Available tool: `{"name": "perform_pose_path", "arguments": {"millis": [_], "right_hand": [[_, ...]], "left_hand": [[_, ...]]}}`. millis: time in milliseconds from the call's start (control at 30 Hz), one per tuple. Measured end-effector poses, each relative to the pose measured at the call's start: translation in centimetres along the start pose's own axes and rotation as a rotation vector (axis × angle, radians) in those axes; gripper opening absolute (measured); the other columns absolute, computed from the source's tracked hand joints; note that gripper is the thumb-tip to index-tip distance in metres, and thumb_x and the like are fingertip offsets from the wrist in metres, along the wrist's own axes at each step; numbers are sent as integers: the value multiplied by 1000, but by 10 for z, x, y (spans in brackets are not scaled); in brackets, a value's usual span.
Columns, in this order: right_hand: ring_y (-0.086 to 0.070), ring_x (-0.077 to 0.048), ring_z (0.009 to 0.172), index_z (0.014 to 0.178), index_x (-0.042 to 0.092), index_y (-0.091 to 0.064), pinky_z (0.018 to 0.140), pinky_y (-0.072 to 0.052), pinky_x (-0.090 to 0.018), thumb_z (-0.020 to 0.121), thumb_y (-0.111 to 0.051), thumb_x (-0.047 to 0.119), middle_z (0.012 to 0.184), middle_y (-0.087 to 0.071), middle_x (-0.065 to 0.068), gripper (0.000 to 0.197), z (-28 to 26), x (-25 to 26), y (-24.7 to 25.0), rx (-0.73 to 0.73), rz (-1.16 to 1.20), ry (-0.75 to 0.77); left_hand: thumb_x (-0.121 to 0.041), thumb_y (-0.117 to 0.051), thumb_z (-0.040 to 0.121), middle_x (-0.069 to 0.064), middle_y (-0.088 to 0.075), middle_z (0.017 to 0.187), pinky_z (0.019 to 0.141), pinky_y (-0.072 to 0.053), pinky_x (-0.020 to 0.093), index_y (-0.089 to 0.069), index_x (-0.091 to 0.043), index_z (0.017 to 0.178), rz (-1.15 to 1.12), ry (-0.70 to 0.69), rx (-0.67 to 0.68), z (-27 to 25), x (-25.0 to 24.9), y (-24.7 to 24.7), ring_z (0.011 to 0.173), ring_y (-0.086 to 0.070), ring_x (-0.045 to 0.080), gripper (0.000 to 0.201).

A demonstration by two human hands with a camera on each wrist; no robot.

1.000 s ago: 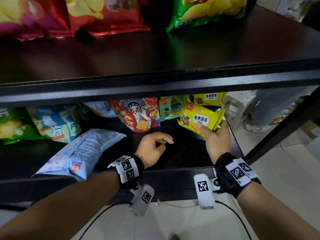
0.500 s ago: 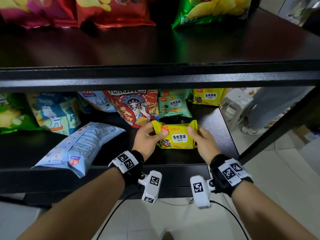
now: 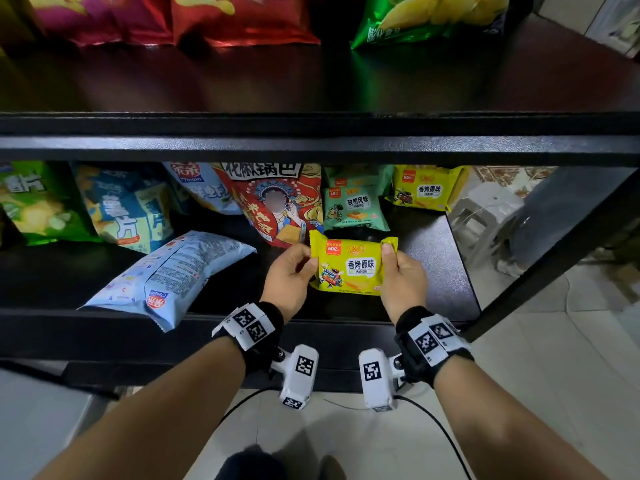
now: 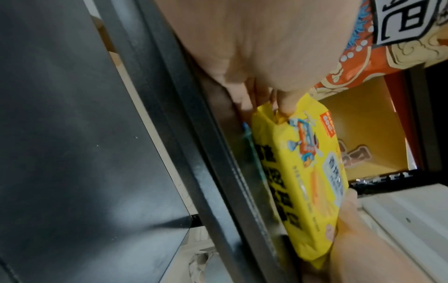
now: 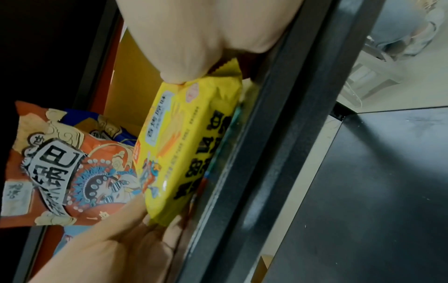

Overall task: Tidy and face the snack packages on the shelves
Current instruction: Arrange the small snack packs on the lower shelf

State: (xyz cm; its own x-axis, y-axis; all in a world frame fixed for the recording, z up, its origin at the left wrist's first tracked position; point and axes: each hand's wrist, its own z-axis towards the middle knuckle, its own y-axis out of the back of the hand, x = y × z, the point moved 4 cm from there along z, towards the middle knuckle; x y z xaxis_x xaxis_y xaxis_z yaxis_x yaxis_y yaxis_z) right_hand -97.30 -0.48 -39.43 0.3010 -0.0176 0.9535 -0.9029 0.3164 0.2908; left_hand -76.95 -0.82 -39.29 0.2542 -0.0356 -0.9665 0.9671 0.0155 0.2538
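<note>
A yellow cracker pack (image 3: 351, 265) (image 4: 312, 183) (image 5: 184, 145) is held label-up over the lower black shelf (image 3: 440, 268), between both my hands. My left hand (image 3: 291, 277) pinches its left end, thumb on the front. My right hand (image 3: 401, 278) pinches its right end the same way. Behind it stand a red-orange opera-face bag (image 3: 277, 202), a green cracker pack (image 3: 356, 206) and a second yellow pack (image 3: 424, 190). A pale blue bag (image 3: 173, 271) lies flat, back side up, overhanging the shelf's front edge.
Further left on the lower shelf stand a blue chip bag (image 3: 128, 209) and a green bag (image 3: 34, 206). The upper shelf (image 3: 311, 84) carries red and green chip bags at its back. A diagonal frame post (image 3: 554, 258) runs at the right; tiled floor below.
The right hand brought the yellow pack from the shelf's back right toward the front middle. The left hand, idle before, took hold of its left end. The pack now faces label-up.
</note>
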Motion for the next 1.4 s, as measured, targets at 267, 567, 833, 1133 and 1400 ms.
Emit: {"name": "perform_pose_path", "arguments": {"millis": [267, 567, 833, 1133, 1400], "right_hand": [[-60, -25, 63, 59, 19, -50, 57, -45, -34, 101, -38, 53, 58, -56, 4, 56, 7, 2, 1, 5, -275, 37], [-59, -34, 72, 71, 8, -58, 67, -49, -43, 104, -40, 39, 72, -64, -14, 49, 9, 4, 6, 27, -311, 75], [-68, -21, 76, 102, 32, -44, 63, -53, -25, 99, -53, 7, 87, -70, -9, 27, 3, -3, 14, 59, -27, -21], [-69, -30, 90, 81, 30, -63, 75, -56, -38, 92, -46, -13, 96, -71, -11, 48, -2, 0, 19, 165, -95, 50], [-52, -4, 119, 140, 17, -54, 100, -32, -1, 81, -72, 2, 131, -55, 9, 64, -11, 5, 26, 365, -210, 103]], "left_hand": [[-8, -44, 105, 18, -59, 88, 74, -46, 37, -55, -6, 96, 104, -63, -69, -2, -2, 0, 78, -51, 18, 15], [-3, -50, 103, 4, -51, 72, 55, -44, 23, -51, -8, 83, -29, -23, -38, 0, -5, -1, 59, -47, 8, 20], [4, -62, 94, -9, -71, 75, 62, -49, 15, -70, -24, 87, -114, -19, -18, 0, -5, 6, 69, -62, 3, 30], [9, -56, 96, -9, -74, 80, 60, -53, 19, -74, -17, 79, -204, 28, -63, -3, -2, 11, 70, -66, 1, 35], [32, -52, 81, 11, -71, 104, 82, -56, 19, -68, -3, 109, -256, 66, 124, -9, -9, 10, 93, -71, 9, 47]]}}
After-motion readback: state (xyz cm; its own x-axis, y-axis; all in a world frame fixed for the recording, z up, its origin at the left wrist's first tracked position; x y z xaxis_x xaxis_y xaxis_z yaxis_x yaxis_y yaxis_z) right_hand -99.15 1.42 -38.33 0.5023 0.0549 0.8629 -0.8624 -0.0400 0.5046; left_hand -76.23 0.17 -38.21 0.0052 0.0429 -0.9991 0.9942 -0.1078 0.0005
